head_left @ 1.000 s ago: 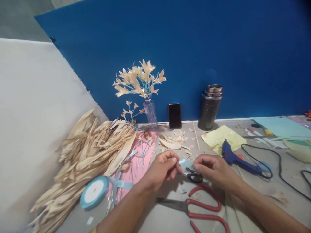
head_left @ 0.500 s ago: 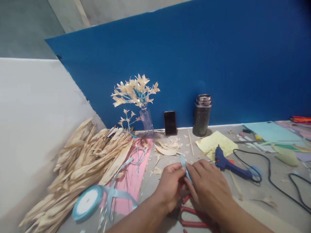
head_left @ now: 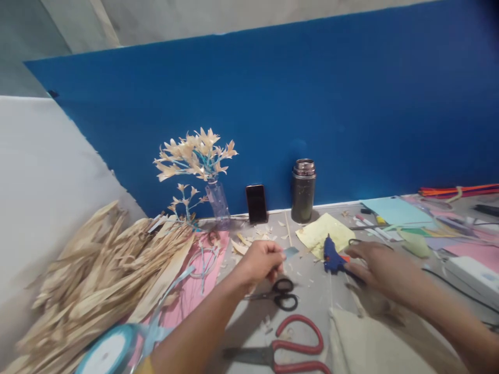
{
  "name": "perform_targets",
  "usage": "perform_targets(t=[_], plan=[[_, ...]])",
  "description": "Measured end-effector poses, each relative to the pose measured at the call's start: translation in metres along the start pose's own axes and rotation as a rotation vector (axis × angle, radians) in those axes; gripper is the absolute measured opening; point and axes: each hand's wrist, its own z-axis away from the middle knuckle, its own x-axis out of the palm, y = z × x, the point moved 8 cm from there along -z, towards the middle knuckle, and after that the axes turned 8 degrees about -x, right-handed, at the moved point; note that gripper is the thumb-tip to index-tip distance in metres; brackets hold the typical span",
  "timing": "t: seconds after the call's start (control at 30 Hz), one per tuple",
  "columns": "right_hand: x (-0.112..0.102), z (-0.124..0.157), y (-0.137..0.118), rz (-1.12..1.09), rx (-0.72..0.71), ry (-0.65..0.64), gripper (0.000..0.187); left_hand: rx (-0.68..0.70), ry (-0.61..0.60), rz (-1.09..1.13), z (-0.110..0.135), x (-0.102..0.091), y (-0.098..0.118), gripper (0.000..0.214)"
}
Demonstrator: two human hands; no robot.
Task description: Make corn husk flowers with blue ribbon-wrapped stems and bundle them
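My left hand [head_left: 262, 262] pinches a short piece of light blue ribbon [head_left: 290, 252] between thumb and fingertips, its free end pointing right. At the handle of a blue glue gun [head_left: 332, 255] is my right hand [head_left: 374, 264], thumb and fingers apart; it covers part of the handle. The glue gun lies with its nozzle over a yellow paper [head_left: 317, 231]. Below my left hand lie black-handled scissors [head_left: 284, 295]. Nearer to me are larger scissors with red handles [head_left: 298, 345], cut off by the lower edge.
A heap of dried husks [head_left: 105, 280] and a ribbon spool [head_left: 107, 353] are at left. Along the back stand a clear vase [head_left: 218, 203] of pale flowers, a phone [head_left: 256, 203] and a metal flask [head_left: 303, 192]. Cords and coloured papers [head_left: 397, 212] lie at right.
My hands have parted. The left keeps the ribbon piece; the right has left it and moved right to the glue gun. Both scissors show more fully, and the view has turned right.
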Motion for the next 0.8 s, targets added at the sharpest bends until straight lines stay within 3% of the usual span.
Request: perform_targets(t=[0.13, 0.23, 0.33, 0.6, 0.7, 0.8], plan=[[0.028, 0.011, 0.014, 0.111, 0.003, -0.109, 0.037, 0.088, 0.117, -0.140, -0.054, 0.004, 0.030, 0.015], [0.036, 0.007, 0.009, 0.101, 0.000, -0.146, 0.032, 0.049, 0.103, -0.137, -0.099, 0.021, 0.028, 0.015], [0.038, 0.004, 0.005, 0.076, 0.009, -0.152, 0.029, -0.025, 0.066, -0.111, -0.129, 0.037, 0.013, 0.013], [0.034, 0.008, 0.016, -0.125, 0.056, -0.075, 0.023, -0.095, 0.070, -0.042, -0.137, 0.045, -0.009, 0.007], [0.032, 0.014, 0.041, -0.316, 0.208, -0.046, 0.028, -0.100, 0.077, -0.055, -0.139, 0.046, -0.011, 0.009], [0.021, 0.023, 0.070, -0.546, 0.388, 0.090, 0.032, -0.102, 0.079, -0.087, -0.142, 0.046, -0.011, 0.014]])
